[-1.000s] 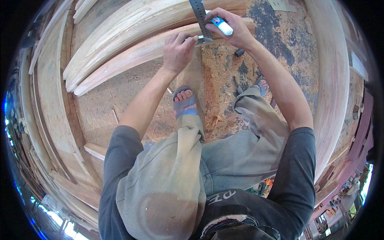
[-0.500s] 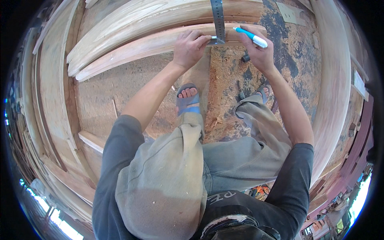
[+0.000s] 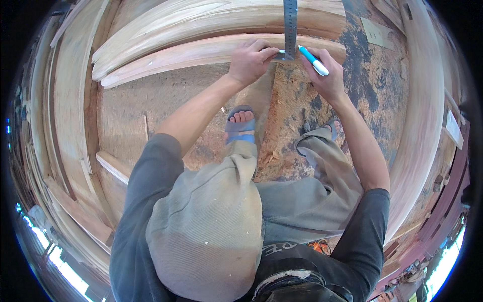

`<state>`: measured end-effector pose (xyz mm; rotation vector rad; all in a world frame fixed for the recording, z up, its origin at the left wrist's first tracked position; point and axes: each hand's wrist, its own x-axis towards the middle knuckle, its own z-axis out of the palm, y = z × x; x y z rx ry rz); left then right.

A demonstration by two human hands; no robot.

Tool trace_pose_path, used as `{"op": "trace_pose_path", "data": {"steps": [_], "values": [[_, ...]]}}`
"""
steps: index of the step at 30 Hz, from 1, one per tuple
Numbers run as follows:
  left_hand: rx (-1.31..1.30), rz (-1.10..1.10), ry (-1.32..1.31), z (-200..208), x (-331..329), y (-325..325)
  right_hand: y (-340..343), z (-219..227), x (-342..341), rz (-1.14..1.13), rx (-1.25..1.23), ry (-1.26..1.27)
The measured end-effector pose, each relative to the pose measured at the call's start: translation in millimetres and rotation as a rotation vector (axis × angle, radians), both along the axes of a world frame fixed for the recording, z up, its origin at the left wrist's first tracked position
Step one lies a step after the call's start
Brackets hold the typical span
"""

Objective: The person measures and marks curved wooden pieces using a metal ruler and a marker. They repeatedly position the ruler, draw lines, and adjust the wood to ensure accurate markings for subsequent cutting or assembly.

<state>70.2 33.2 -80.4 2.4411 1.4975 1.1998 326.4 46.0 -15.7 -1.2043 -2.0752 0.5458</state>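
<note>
Fingers (image 3: 267,52) of the left hand (image 3: 248,62) pinch a metal square (image 3: 290,31), those of the right hand (image 3: 329,76) a blue-and-white pen (image 3: 313,60).

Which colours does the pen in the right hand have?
The pen is turquoise and white, seen in the head view.

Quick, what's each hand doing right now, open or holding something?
Left hand: closed, holding the silver metal L-shaped ruler by its short arm.
Right hand: closed, holding the slim blue-and-white pen.
</note>
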Motion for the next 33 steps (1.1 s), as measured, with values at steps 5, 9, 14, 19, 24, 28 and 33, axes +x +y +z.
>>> {"op": "trace_pose_path", "data": {"steps": [5, 9, 14, 19, 24, 28, 33], "values": [[0.011, -0.014, 0.006, -1.8, -0.6, 1.5, 3.0, -1.1, -3.1, 0.038, 0.138, -0.072], [-0.004, -0.013, 0.017, -1.0, -1.1, 0.2, 5.4, -5.3, -5.8, 0.06, 0.237, -0.094], [-0.031, -0.013, 0.021, 0.0, -0.8, -1.0, 5.2, -7.4, -5.0, 0.079, 0.252, -0.166], [-0.024, -0.027, 0.012, -0.7, -1.0, 0.0, 2.4, -6.1, -4.2, 0.102, 0.23, -0.198], [-0.055, -0.033, 0.01, -2.9, -1.3, -0.5, 1.2, -5.5, -4.1, 0.111, 0.255, -0.223], [-0.029, -0.024, -0.008, -4.1, -0.3, 0.9, 1.2, -6.6, -2.7, 0.133, 0.278, -0.223], [-0.003, -0.006, -0.003, -2.1, 0.5, 1.0, -3.2, -10.3, -0.8, 0.129, 0.229, -0.193]]}}
